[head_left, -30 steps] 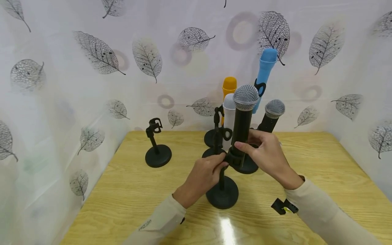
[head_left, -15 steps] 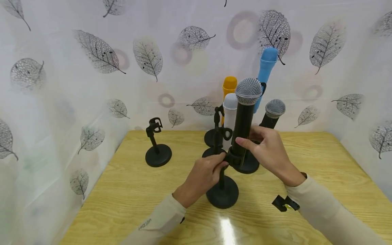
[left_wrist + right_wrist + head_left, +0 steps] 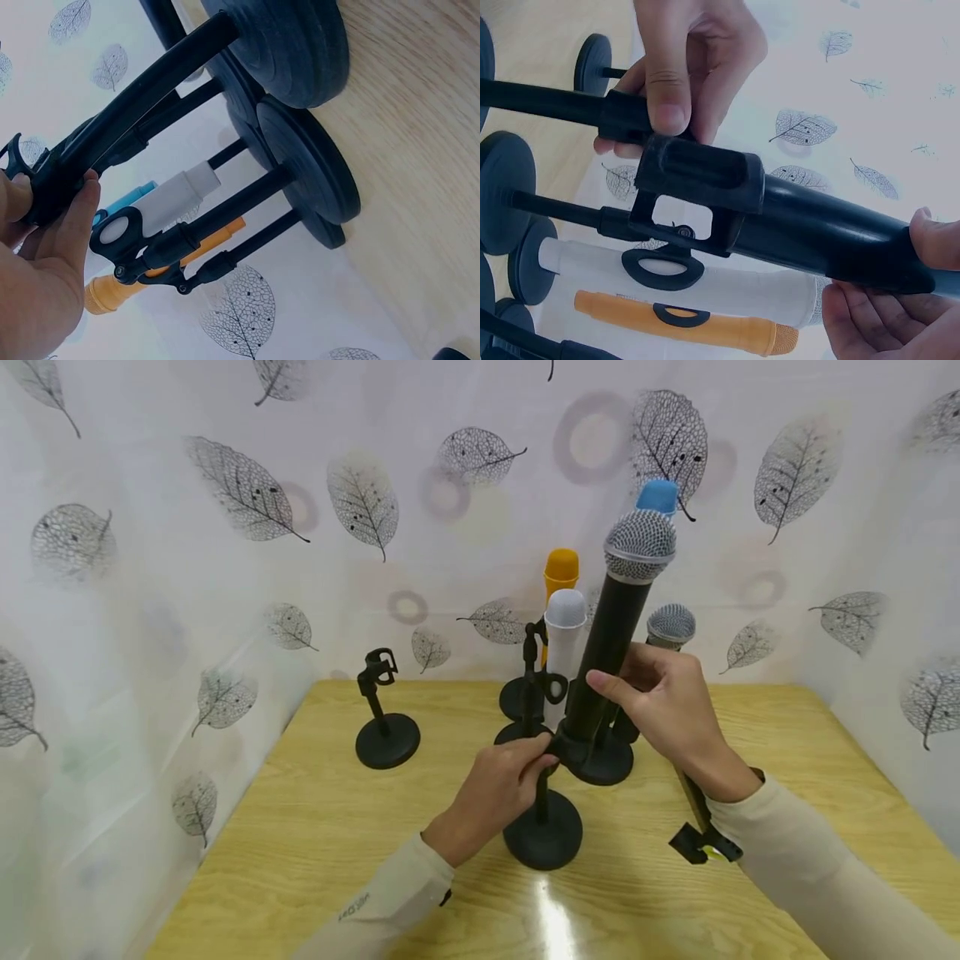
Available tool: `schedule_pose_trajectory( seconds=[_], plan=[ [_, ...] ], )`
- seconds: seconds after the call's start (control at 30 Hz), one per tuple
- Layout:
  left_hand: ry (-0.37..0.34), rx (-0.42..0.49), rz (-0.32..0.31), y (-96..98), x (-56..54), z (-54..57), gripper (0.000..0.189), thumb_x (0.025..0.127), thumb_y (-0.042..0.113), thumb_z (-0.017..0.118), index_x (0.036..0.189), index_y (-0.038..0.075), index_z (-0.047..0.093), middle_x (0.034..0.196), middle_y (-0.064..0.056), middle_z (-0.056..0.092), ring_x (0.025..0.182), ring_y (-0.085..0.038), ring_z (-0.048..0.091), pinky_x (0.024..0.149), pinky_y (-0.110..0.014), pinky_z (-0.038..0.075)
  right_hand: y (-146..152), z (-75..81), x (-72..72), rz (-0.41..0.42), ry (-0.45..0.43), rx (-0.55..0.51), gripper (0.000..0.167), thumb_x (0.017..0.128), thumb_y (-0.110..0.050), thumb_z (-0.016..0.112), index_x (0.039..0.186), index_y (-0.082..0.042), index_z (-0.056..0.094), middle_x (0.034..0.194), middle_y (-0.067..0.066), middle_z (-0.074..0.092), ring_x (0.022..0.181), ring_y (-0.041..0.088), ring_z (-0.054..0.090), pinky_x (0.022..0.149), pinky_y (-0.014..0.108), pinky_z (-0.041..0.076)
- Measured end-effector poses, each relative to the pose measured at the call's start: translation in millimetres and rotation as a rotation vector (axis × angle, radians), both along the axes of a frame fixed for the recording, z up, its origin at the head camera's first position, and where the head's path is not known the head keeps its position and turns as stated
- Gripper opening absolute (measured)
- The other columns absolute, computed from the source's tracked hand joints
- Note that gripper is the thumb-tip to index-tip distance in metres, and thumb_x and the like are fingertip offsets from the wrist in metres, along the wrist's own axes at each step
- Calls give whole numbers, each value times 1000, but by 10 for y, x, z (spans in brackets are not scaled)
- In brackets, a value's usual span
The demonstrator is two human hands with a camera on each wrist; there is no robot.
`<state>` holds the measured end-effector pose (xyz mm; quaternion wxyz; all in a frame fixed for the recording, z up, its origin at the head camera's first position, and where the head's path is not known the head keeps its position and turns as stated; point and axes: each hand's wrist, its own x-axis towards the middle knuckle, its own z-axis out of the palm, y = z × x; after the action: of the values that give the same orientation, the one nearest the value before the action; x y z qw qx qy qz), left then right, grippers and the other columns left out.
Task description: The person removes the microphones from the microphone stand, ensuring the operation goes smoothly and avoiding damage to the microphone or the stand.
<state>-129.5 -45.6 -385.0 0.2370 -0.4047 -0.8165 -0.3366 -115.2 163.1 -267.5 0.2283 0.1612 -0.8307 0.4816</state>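
Note:
My right hand (image 3: 671, 714) grips a black microphone (image 3: 609, 631) with a silver mesh head, thumb on the near side. The microphone leans up and to the right. Its lower end sits in the mouth of a black clip (image 3: 705, 176), whose window shows open in the right wrist view. With thumb and fingers, my left hand (image 3: 498, 789) pinches the top of the desk stand (image 3: 543, 835) just below that clip. In the left wrist view the left hand (image 3: 45, 285) wraps the joint by the clip, and the stand's pole (image 3: 150, 90) runs to its round base.
Behind stand a white microphone (image 3: 564, 631), an orange microphone (image 3: 561, 568), a partly hidden blue microphone (image 3: 657, 496) and another black microphone (image 3: 671, 625), clustered with black stands. A stand with a bare clip (image 3: 386, 739) is at the left. Leaf-patterned sheeting (image 3: 480, 527) encloses the wooden table (image 3: 315, 827).
My right hand has moved the black microphone up and to the right, so less of it sits in the clip and it tilts more. The left hand holds the stand in place.

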Motion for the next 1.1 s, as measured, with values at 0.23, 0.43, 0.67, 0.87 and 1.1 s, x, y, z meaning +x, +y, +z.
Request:
schedule_pose_trajectory(
  seconds=[0.23, 0.43, 0.67, 0.87, 1.1],
  plan=[
    [1, 7, -3, 2, 15, 5, 16, 99, 7, 66, 113, 1, 71, 94, -6, 73, 76, -10, 67, 65, -14, 52, 3, -12, 15, -9, -6, -10, 24, 90, -10, 79, 108, 5, 73, 88, 16, 73, 75, 3, 68, 70, 13, 52],
    [-7, 9, -6, 14, 13, 4, 10, 99, 9, 66, 107, 4, 70, 88, -3, 70, 71, -7, 61, 63, -12, 49, 20, -5, 17, -8, 8, -20, 21, 90, -8, 78, 105, 5, 73, 85, 13, 72, 75, 2, 67, 70, 12, 52],
    [5, 5, 0, 17, 1, 7, 13, 99, 9, 66, 110, 3, 71, 88, -3, 70, 71, -8, 63, 63, -13, 50, 127, 299, 54, -89, 93, -34, 24, 93, -14, 76, 110, 3, 74, 85, -4, 69, 81, 8, 66, 70, 14, 51],
    [16, 8, 19, 1, 7, 13, 18, 98, 8, 68, 114, 1, 72, 95, -6, 74, 76, -12, 69, 65, -15, 53, 169, 353, 64, -68, 49, -5, 27, 94, -17, 75, 113, 2, 73, 84, -2, 68, 86, 7, 67, 74, 13, 52],
    [-7, -12, 42, -50, 22, 18, 23, 99, 9, 67, 120, 2, 71, 102, -8, 75, 83, -13, 72, 70, -16, 55, 263, 270, 95, -64, 20, 20, 28, 95, -16, 75, 115, 2, 72, 85, 3, 69, 87, 3, 66, 77, 11, 52]
  ],
)
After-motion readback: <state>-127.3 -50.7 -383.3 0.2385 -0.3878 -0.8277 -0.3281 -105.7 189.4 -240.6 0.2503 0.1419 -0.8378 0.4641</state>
